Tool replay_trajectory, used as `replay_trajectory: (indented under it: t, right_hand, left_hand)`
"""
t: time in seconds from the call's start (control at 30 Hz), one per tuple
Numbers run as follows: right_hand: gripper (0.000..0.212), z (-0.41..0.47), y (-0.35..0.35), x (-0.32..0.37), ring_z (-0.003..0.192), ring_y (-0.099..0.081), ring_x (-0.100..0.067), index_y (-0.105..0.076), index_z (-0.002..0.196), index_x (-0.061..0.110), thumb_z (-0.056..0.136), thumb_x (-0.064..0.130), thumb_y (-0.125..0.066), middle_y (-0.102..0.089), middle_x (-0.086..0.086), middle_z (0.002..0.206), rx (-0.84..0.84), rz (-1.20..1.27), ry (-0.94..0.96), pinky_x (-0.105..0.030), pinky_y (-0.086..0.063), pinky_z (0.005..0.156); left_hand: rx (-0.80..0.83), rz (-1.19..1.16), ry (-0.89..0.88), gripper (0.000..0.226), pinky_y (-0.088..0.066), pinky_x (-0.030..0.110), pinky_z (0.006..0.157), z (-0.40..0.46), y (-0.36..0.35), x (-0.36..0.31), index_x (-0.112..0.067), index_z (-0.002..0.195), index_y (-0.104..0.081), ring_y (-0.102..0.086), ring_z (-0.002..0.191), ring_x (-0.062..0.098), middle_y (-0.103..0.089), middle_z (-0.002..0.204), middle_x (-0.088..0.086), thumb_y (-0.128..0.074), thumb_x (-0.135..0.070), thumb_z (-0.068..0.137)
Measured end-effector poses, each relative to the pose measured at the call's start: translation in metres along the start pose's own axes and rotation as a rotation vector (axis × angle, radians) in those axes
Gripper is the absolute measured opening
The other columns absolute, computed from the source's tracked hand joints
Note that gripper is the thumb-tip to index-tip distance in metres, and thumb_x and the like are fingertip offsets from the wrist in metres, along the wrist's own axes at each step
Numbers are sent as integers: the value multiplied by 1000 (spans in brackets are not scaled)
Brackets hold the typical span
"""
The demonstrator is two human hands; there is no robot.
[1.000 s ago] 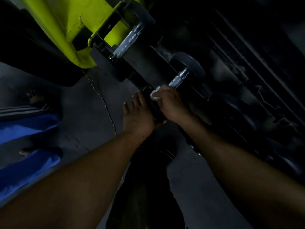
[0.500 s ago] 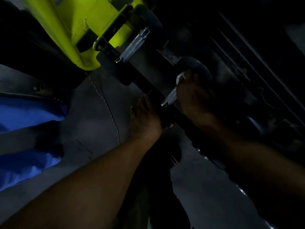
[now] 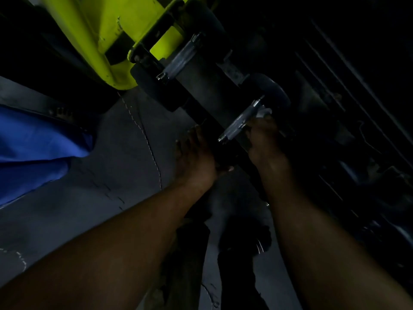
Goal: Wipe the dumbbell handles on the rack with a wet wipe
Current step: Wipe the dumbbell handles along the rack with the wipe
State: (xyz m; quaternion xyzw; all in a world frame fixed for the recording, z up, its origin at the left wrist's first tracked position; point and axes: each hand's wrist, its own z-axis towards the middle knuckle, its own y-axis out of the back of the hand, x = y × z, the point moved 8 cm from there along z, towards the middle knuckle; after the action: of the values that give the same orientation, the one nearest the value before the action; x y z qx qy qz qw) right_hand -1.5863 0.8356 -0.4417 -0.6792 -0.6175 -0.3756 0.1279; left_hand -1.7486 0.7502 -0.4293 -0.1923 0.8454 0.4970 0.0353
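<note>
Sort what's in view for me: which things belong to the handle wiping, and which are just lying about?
Job:
- nearer dumbbell handle
- wet wipe gripped by the right hand
- left hand resting on the dark dumbbell head
- farther dumbbell handle
- rack

Not part of it:
- yellow-green frame
- blue cloth
- grey floor

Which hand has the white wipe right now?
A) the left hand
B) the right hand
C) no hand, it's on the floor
B: the white wipe sticks out from the fingers of the right hand beside the shiny dumbbell handle; the left hand shows no wipe.
</note>
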Motion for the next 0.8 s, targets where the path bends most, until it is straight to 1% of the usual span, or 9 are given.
replay_trajectory:
  t: [0.07,0.1,0.2,0.33,0.43,0.5,0.6,0.67,0.8]
  right_hand:
    - [16,2,-3,-13,84,-66,-18,-62,100,13,97,6,-47,-66,-6,95,160,23,-128,-24,-54,73]
    - [15,0,-3,-19,75,-61,-16,-60,87,16,94,6,-51,-62,-3,84,223,-97,-176,-22,-49,63]
    - [18,-9,-6,-35,73,-54,-17,-57,75,18,91,9,-55,-60,-6,84,374,-437,-196,-27,-41,64]
    - [19,-24,-13,-45,93,-60,-17,-65,92,16,98,9,-49,-64,-5,100,444,-529,-31,-33,-51,86]
    - [29,-33,-11,-33,99,-62,-18,-59,74,22,94,1,-56,-65,-7,99,462,-468,127,-38,-51,96]
    - [34,-38,-6,-28,86,-61,-13,-55,69,25,93,1,-58,-64,-1,88,512,-468,164,-31,-53,83]
    - [22,-47,13,-34,71,-55,-4,-61,80,24,95,9,-60,-61,4,78,576,-331,-27,-18,-43,59]
    - [16,-54,29,-35,71,-54,-5,-65,86,22,95,11,-60,-61,2,79,604,-193,-100,-19,-39,60]
    - [12,-60,70,-29,72,-57,-3,-68,89,21,96,16,-60,-64,4,79,597,-145,-17,-18,-43,64]
  left_hand:
    - [11,-7,12,136,-19,54,122,1,-2,2,-11,159,-12,-25,151,27,-24,163,10,-71,-83,60]
    - [12,-29,21,136,-19,54,122,1,-3,3,-12,159,-12,-25,150,27,-24,162,10,-72,-82,59]
    - [13,-99,31,134,-19,54,122,2,-2,5,-15,159,-14,-26,149,25,-25,161,6,-78,-77,58]
    - [46,-124,49,136,-16,55,123,2,-1,5,-18,160,-12,-19,152,22,-18,164,5,-79,-75,57]
    - [54,-153,82,139,-26,58,119,1,-1,5,-16,160,-14,-22,150,27,-19,163,7,-76,-79,52]
    - [52,-157,92,138,-29,57,118,0,0,2,-14,159,-15,-24,149,28,-21,162,9,-80,-75,53]
    - [18,-134,79,133,-32,57,115,-5,4,-6,-10,158,-19,-27,147,30,-25,160,11,-83,-69,58]
    - [-14,-139,98,129,-32,58,115,-11,4,-10,-8,159,-16,-26,148,31,-24,161,14,-82,-66,63]
    - [-121,-291,203,121,-30,58,116,-39,3,-21,-1,159,-6,-30,147,37,-24,162,20,-80,-50,76]
